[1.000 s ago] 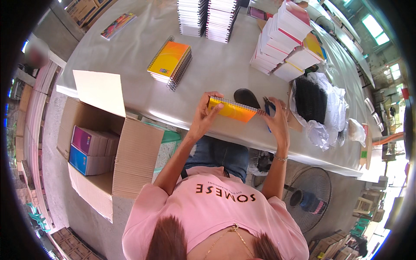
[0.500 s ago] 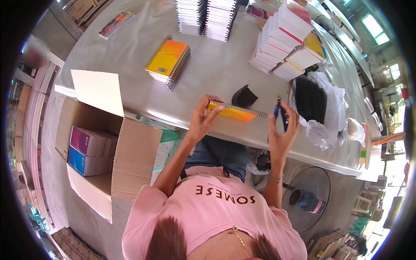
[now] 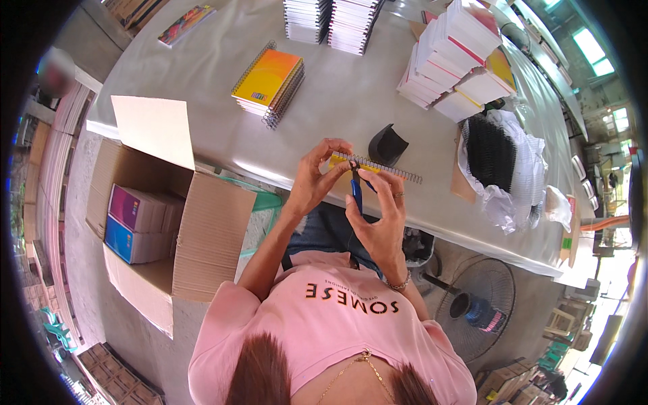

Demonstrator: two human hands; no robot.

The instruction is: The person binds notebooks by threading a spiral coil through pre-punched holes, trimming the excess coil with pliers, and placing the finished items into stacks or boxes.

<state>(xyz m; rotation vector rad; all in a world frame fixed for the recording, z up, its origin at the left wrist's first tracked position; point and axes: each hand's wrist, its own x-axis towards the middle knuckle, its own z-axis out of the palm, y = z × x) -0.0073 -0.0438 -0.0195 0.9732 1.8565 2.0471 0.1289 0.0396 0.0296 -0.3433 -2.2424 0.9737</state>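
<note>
My left hand [image 3: 318, 177] grips a yellow spiral notebook [image 3: 368, 164] by its left end, tilted so its wire coil runs along the top edge. A length of coil sticks out past the notebook's right end. In my right hand [image 3: 381, 223] are small blue-handled pliers [image 3: 356, 192], whose dark jaws meet the coil near my left thumb. Whether the jaws are closed on the wire is too small to tell. A curved black piece [image 3: 388, 145] stands on the table just behind the notebook. Farther back lies a short stack of orange-yellow spiral notebooks [image 3: 268, 75], with coil ends protruding.
An open cardboard box [image 3: 214, 233] with purple and blue books [image 3: 138, 209] is at the left. Tall notebook stacks [image 3: 351, 27] stand at the back, unbound page blocks [image 3: 452, 57] back right. Black coils [image 3: 491, 152] lie in white plastic at right. A fan [image 3: 476, 307] stands below the table.
My right hand has moved left with the pliers, from beyond the coil's free end to the coil beside my left thumb. My left hand still holds the notebook.
</note>
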